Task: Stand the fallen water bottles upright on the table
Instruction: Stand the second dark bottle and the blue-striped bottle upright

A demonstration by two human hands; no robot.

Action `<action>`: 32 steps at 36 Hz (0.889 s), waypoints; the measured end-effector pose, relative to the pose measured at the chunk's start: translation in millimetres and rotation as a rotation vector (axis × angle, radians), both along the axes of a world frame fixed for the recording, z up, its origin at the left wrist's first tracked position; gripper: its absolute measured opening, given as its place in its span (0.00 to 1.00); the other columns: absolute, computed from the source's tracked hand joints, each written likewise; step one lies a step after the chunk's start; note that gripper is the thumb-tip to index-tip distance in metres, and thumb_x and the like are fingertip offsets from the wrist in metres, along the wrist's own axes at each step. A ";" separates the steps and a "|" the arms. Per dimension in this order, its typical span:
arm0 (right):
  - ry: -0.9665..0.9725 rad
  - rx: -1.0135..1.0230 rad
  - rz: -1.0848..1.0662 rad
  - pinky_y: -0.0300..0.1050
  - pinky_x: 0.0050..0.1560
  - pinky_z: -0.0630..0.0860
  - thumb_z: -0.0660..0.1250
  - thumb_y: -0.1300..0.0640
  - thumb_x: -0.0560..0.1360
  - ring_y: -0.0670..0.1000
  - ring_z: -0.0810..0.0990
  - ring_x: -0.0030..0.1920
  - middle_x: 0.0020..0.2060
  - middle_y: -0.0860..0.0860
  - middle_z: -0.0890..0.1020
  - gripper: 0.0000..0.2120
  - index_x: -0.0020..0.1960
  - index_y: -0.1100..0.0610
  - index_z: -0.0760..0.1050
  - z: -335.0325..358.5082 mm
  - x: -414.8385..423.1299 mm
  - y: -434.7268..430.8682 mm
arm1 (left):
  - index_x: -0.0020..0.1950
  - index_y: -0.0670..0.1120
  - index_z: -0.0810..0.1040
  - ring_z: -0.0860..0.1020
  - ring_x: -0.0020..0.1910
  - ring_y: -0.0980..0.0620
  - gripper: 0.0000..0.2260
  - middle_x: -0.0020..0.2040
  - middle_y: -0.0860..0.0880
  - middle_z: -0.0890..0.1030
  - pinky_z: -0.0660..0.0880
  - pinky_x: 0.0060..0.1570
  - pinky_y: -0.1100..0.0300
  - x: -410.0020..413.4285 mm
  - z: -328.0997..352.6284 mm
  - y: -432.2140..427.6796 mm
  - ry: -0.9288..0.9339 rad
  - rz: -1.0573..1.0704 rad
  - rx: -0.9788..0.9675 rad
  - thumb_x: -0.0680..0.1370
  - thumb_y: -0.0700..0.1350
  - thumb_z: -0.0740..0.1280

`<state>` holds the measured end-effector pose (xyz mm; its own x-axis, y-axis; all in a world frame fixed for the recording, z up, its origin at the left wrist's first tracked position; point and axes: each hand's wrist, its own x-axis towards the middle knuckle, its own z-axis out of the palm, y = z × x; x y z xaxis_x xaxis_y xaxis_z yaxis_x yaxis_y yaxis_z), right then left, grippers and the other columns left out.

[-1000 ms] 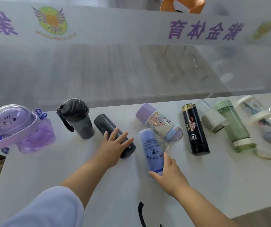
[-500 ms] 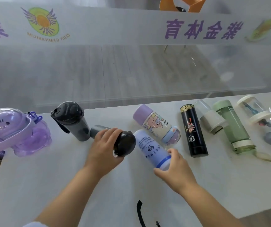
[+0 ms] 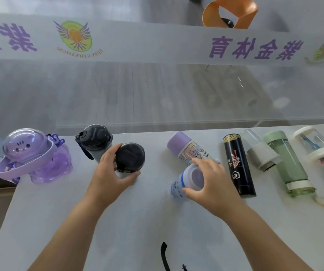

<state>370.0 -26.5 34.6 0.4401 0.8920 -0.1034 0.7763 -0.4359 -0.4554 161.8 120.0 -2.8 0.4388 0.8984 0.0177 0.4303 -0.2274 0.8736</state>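
Black flask [image 3: 130, 157] stands upright, left hand [image 3: 110, 173] curled around it; right hand [image 3: 210, 182] clasps the pale blue bottle [image 3: 184, 182], tilted (base hidden). Early release risks toppling onto the cartoon bottle [image 3: 188, 151] beyond the fingertips.

A pale grey table [image 3: 79, 222] stands against a glass partition [image 3: 157, 90]. A frosted band [image 3: 147, 44] bearing purple characters and a winged logo [image 3: 75, 37] crosses it. Beyond lie grey floorboards [image 3: 118, 94] and an orange chair [image 3: 229, 12].
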 end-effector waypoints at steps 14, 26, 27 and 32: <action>-0.042 -0.022 0.182 0.47 0.60 0.70 0.71 0.48 0.67 0.52 0.64 0.63 0.64 0.46 0.67 0.35 0.71 0.49 0.63 -5.0 -11.5 6.6 | 0.65 0.53 0.69 0.77 0.52 0.56 0.31 0.52 0.54 0.78 0.74 0.55 0.59 -12.0 -6.9 4.3 0.012 0.068 -0.114 0.66 0.46 0.77; 0.010 -0.053 0.172 0.47 0.69 0.63 0.71 0.41 0.68 0.50 0.58 0.70 0.70 0.44 0.62 0.40 0.74 0.47 0.57 2.6 -15.0 1.3 | 0.62 0.51 0.70 0.76 0.51 0.52 0.24 0.57 0.52 0.76 0.74 0.49 0.54 -28.5 -23.1 1.9 0.343 0.033 -0.212 0.69 0.53 0.73; 0.024 -0.034 0.153 0.46 0.69 0.61 0.70 0.41 0.69 0.49 0.58 0.71 0.70 0.44 0.62 0.38 0.74 0.47 0.58 6.1 -14.6 0.3 | 0.62 0.51 0.70 0.77 0.51 0.52 0.24 0.57 0.53 0.76 0.75 0.51 0.54 -31.6 -24.6 0.1 0.396 0.022 -0.230 0.69 0.54 0.73; 0.033 0.111 0.056 0.47 0.65 0.68 0.69 0.46 0.72 0.47 0.70 0.62 0.61 0.44 0.74 0.25 0.66 0.50 0.69 22.1 -5.9 -12.6 | 0.60 0.52 0.73 0.77 0.52 0.54 0.20 0.55 0.55 0.78 0.73 0.49 0.58 -39.1 -24.4 -16.1 0.617 -0.126 -0.266 0.71 0.57 0.70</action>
